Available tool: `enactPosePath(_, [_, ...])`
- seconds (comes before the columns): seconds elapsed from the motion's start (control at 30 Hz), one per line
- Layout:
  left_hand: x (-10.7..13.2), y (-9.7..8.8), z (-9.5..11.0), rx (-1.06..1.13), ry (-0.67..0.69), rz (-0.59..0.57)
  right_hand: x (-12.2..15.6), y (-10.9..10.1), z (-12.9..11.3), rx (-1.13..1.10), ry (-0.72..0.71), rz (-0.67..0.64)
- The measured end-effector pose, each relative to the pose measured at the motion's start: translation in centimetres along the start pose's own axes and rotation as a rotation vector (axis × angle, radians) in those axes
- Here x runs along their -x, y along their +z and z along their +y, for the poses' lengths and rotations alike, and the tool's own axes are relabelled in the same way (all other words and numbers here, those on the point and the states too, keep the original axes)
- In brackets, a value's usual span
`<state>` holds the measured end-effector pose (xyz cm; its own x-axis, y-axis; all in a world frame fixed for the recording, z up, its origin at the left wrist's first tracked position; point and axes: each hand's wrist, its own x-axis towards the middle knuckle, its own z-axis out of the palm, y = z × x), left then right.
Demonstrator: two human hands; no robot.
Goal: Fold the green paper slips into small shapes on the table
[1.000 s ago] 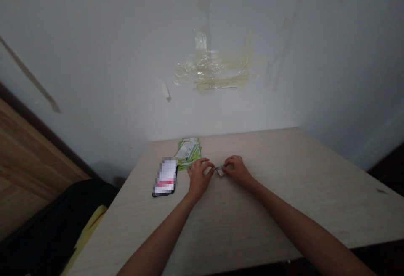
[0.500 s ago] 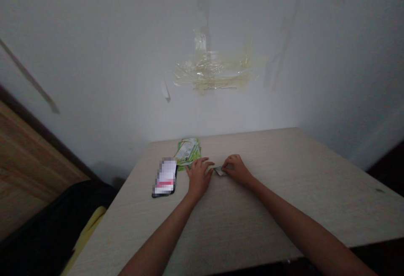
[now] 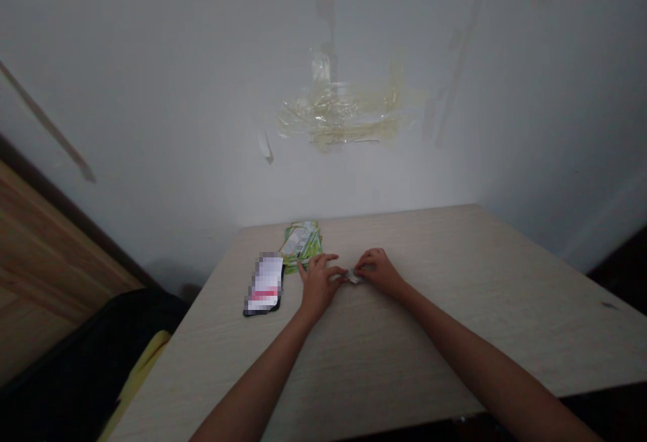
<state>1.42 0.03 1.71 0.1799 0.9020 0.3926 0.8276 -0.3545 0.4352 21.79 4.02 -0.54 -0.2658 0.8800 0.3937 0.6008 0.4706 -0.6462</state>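
Note:
Both of my hands meet near the middle of a pale wooden table [image 3: 455,334]. My left hand [image 3: 318,283] and my right hand [image 3: 378,271] pinch a small folded piece of paper [image 3: 352,277] between their fingertips, low on the tabletop. The paper is tiny and mostly hidden by the fingers. Just beyond my left hand lies a pile of green packets [image 3: 302,242]. A dark phone [image 3: 265,284] lies flat to the left of that hand.
A white wall with old yellowed tape [image 3: 344,115] rises right behind the table. A wooden panel [image 3: 45,260] and a dark chair with a yellow patch [image 3: 96,361] stand at the left. The table's right edge drops into shadow.
My left hand's fingers lay flat on the table half a second ago and now pinch the paper's left end again. My right hand barely shifted.

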Motion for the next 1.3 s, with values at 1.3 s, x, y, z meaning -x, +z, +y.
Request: enactPosePath(1.3, [-0.3,0.7,-0.6,0.139,-0.163,0.031,-0.3,-0.9,1.6,-0.225,-0.065,0.008])
